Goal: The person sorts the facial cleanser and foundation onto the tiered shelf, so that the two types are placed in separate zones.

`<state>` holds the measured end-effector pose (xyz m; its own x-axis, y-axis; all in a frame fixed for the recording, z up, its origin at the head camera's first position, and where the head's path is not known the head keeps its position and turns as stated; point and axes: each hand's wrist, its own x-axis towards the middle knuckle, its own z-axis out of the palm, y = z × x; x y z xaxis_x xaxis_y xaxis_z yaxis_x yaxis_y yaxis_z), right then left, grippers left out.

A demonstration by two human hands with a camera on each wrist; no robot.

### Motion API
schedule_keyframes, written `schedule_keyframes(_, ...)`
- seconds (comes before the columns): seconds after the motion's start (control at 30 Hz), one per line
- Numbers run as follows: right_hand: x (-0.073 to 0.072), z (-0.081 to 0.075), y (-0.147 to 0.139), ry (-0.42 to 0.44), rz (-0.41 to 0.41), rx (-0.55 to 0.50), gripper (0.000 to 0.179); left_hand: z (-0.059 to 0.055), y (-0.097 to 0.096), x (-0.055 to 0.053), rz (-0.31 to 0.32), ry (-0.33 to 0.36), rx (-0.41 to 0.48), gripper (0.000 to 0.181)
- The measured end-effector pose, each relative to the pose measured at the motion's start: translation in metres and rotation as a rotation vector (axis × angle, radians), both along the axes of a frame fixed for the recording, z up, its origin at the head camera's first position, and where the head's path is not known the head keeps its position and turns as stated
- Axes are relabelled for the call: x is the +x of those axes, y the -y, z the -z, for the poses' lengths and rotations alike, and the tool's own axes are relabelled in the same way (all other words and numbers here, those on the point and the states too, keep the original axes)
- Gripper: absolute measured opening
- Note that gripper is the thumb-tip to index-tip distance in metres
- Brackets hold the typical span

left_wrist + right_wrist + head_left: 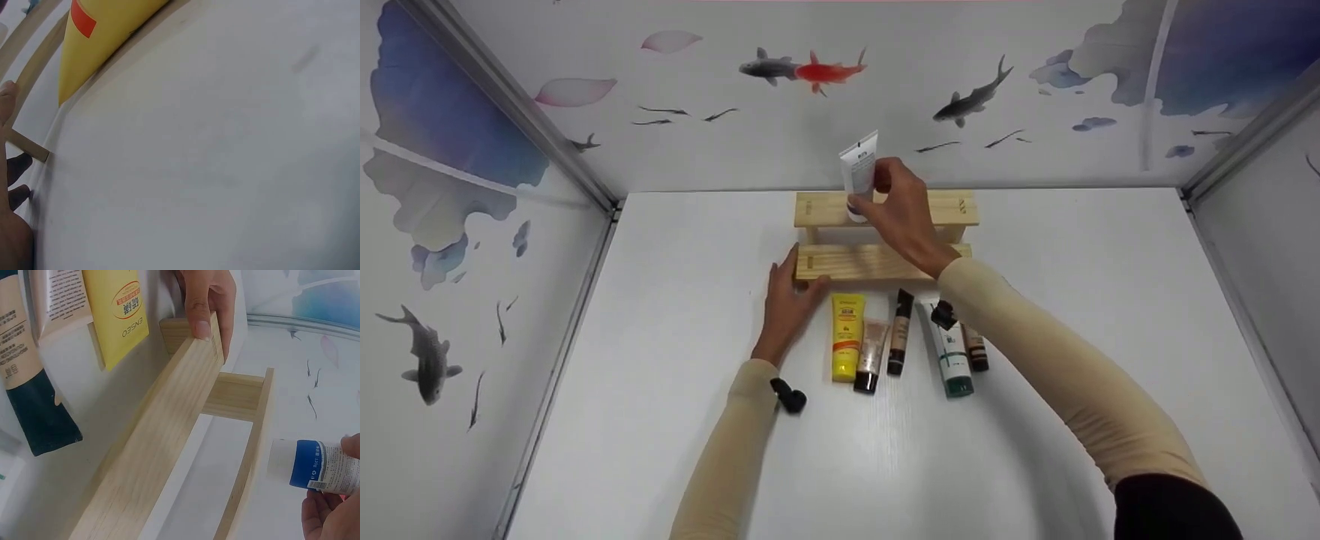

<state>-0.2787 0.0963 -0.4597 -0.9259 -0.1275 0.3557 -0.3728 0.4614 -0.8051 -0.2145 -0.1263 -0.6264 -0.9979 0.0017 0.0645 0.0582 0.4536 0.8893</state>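
Note:
My right hand (901, 206) pinches a white squeeze tube (858, 166) between thumb and fingers. The tube stands cap down at the upper step of a two-step wooden rack (877, 262); its white cap (281, 461) and blue band show in the right wrist view, close over the upper plank. My left hand (791, 307) grips the left end of the lower step, thumb (198, 312) on the near face and fingers behind. In the left wrist view only part of that hand (14, 236) shows, at the left edge.
In front of the rack lie a yellow tube (848, 337), a pinkish tube with a black cap (872, 349), a slim beige-and-black tube (899, 334), a white tube with a green cap (952, 360) and a brown-and-black tube (977, 351), partly behind my right sleeve. A patterned wall (885, 97) rises behind.

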Motion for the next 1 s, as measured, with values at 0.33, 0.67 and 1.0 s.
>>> schedule_keyframes(0.33,-0.008,0.003,0.017,0.022,-0.010,-0.001,0.053,-0.001,-0.002,0.001,-0.011,0.017,-0.005,0.095)
schedule_keyframes(0.67,-0.014,0.004,0.028,0.068,0.005,0.019,0.053,-0.002,-0.004,0.001,-0.032,0.037,0.015,0.098)
schedule_keyframes(1.0,-0.017,0.006,0.030,0.091,-0.009,0.015,0.055,0.000,0.000,-0.001,-0.012,0.003,-0.002,0.097)
